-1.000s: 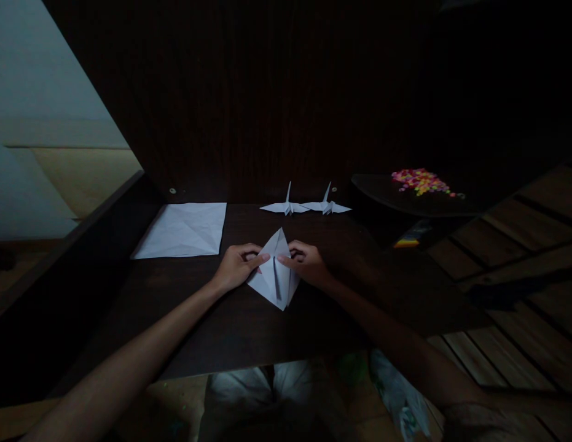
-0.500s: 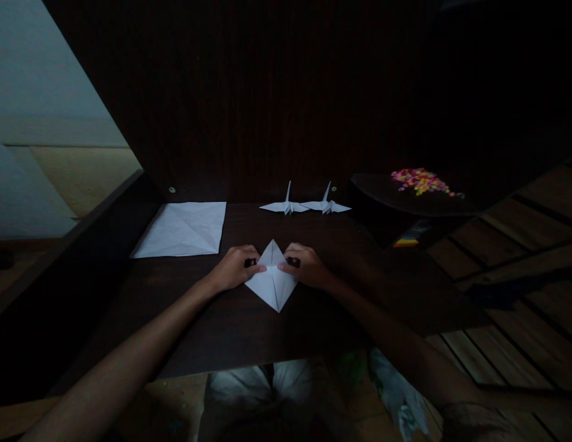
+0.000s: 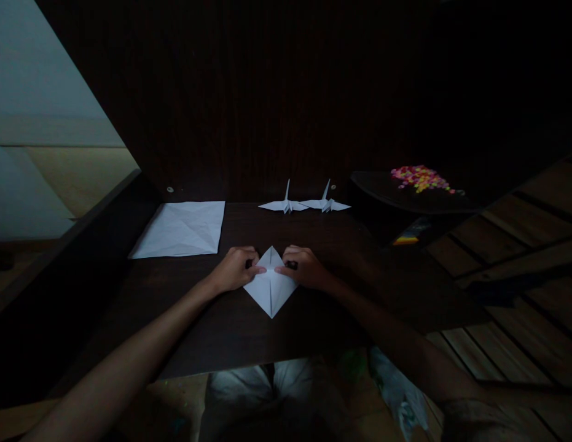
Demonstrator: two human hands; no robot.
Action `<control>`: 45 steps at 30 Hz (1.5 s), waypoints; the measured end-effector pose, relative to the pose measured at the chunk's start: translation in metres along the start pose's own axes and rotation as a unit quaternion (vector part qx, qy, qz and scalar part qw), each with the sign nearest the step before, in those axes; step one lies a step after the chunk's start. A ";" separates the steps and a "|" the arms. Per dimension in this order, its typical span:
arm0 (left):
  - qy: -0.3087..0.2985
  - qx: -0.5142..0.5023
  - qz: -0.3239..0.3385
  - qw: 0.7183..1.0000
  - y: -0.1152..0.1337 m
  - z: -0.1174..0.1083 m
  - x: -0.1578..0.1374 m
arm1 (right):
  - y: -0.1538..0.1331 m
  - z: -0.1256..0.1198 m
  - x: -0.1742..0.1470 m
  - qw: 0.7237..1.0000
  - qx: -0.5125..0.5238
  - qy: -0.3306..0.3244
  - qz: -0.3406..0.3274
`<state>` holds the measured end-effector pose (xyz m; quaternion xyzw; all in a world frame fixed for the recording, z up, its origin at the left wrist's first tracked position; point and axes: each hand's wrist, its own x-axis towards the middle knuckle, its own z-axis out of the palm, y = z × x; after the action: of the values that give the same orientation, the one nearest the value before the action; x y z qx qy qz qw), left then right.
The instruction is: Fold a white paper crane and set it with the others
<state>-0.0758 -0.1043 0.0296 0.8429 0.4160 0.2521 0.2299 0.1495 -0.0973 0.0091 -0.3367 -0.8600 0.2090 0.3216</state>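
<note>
Shifted slightly toward six o'clock since the earlier frame, keep the folded white paper diamond (image 3: pixel 271 296) at six o'clock from mid-view, clamped by thumb and fingers of left hand (image 3: pixel 238 268) at ten and right hand (image 3: pixel 306 268) at two, matching edges before creasing.

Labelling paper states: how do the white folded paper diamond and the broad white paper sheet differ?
The white folded paper diamond is held by the left hand and right hand; the broad white paper sheet lies untouched. The diamond looks smaller than the sheet. Both are white and show fold lines.
</note>
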 end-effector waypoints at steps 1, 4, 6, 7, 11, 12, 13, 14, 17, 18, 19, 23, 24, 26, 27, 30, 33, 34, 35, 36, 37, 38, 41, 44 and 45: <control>0.004 0.001 -0.003 1.000 0.001 0.001 0.000 | 0.000 0.000 0.000 1.000 0.002 0.001 -0.002; 0.010 -0.004 -0.009 1.000 0.003 0.001 0.000 | 0.000 0.001 0.001 1.000 0.009 0.006 -0.004; 0.010 -0.011 -0.012 1.000 0.004 0.001 0.001 | 0.000 0.001 0.001 1.000 0.011 0.006 0.000; 0.011 -0.015 -0.012 1.000 0.004 0.000 0.001 | 0.000 0.001 0.001 1.000 0.013 0.006 0.003; 0.019 -0.021 -0.018 0.999 0.005 0.000 0.002 | -0.001 0.001 0.001 1.000 0.023 0.007 0.014; 0.020 -0.020 -0.019 0.999 0.004 0.000 0.002 | -0.001 0.001 0.001 1.000 0.024 0.007 0.015; 0.020 -0.017 -0.021 0.999 0.004 0.001 0.002 | -0.001 0.001 0.001 1.000 0.024 0.005 0.017; 0.019 -0.015 -0.022 0.999 0.004 0.001 0.002 | -0.001 0.001 0.001 1.000 0.025 0.004 0.019; 0.016 -0.008 -0.025 1.000 0.004 0.001 0.002 | -0.001 0.002 0.002 0.999 0.030 0.004 0.021; 0.017 -0.006 -0.026 0.999 0.004 0.001 0.002 | -0.001 0.002 0.002 0.999 0.031 0.004 0.021; 0.018 -0.003 -0.027 0.999 0.004 0.001 0.002 | -0.001 0.002 0.002 0.999 0.031 0.004 0.022; 0.026 0.009 -0.026 0.999 0.005 0.002 0.002 | 0.000 0.003 0.002 0.999 0.028 0.004 0.026; 0.026 0.010 -0.024 0.999 0.005 0.002 0.002 | 0.000 0.003 0.002 0.999 0.029 0.004 0.027; 0.027 0.011 -0.020 0.999 0.006 0.002 0.001 | 0.000 0.003 0.002 0.999 0.032 0.004 0.030; 0.027 0.011 -0.019 0.999 0.006 0.002 0.001 | 0.000 0.003 0.002 0.999 0.032 0.004 0.031; 0.026 0.013 -0.018 0.999 0.006 0.002 0.001 | -0.001 0.002 0.003 0.999 0.031 0.001 0.036; 0.028 0.017 -0.017 0.999 0.006 0.002 0.001 | -0.001 0.001 0.003 0.999 0.032 0.001 0.031; 0.028 0.018 -0.016 0.999 0.006 0.002 0.001 | -0.001 0.001 0.003 0.999 0.033 0.000 0.027; 0.027 0.017 -0.014 0.999 0.005 0.002 0.000 | -0.001 0.001 0.003 0.999 0.035 -0.001 0.022; 0.026 0.015 -0.011 1.000 0.005 0.002 0.000 | 0.000 0.001 0.003 0.999 0.038 -0.003 0.017; 0.024 0.011 -0.008 1.000 0.005 0.002 0.000 | 0.000 0.000 0.003 0.999 0.040 -0.005 0.011; 0.022 0.004 -0.004 1.000 0.004 0.002 -0.001 | 0.001 0.000 0.003 0.999 0.041 -0.006 0.005; 0.026 -0.015 0.003 1.000 0.003 0.003 -0.002 | 0.002 0.000 0.003 0.999 0.034 -0.004 -0.009; 0.033 -0.022 -0.004 0.999 0.001 0.004 -0.002 | 0.001 0.000 0.002 1.000 0.027 0.005 -0.008; 0.033 -0.022 -0.006 0.999 0.001 0.004 -0.002 | 0.001 0.000 0.002 1.000 0.026 0.009 -0.005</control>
<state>-0.0743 -0.1074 0.0264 0.8262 0.4231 0.2874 0.2361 0.1487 -0.0950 0.0091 -0.3254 -0.8530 0.2269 0.3391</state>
